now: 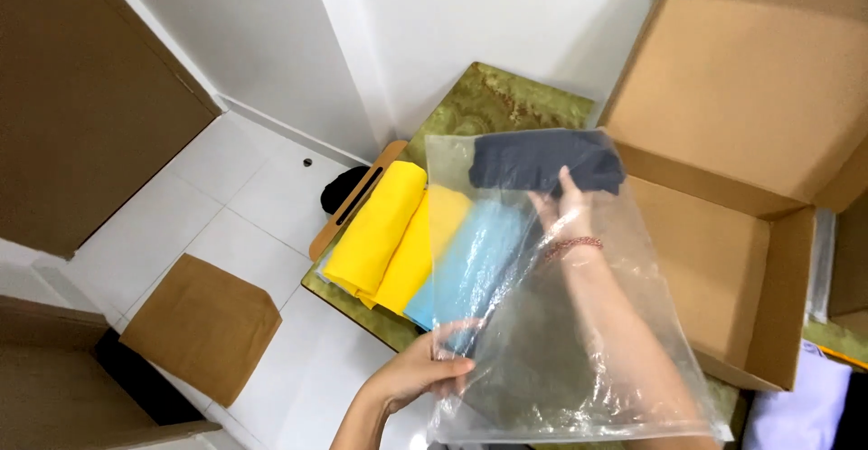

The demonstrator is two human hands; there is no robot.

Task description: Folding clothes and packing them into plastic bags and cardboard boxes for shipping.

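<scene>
While left hand [418, 373] pinches near edge of clear plastic bag [579, 360], holding mouth apart, right hand [565, 210] reaches deep inside, fingers closed on dark folded garment [542, 159] at bag's far end. Step in hand, by my reading: bagging garment. Next calls for seating it flat, sliding arm out. Beyond: blue cloth [475, 255], yellow cloth [380, 233] on green surface [493, 102]; open cardboard box [741, 260] right.

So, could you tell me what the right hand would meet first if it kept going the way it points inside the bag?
The right hand already holds the dark folded garment; beyond, probably the closed end of the clear plastic bag.
</scene>
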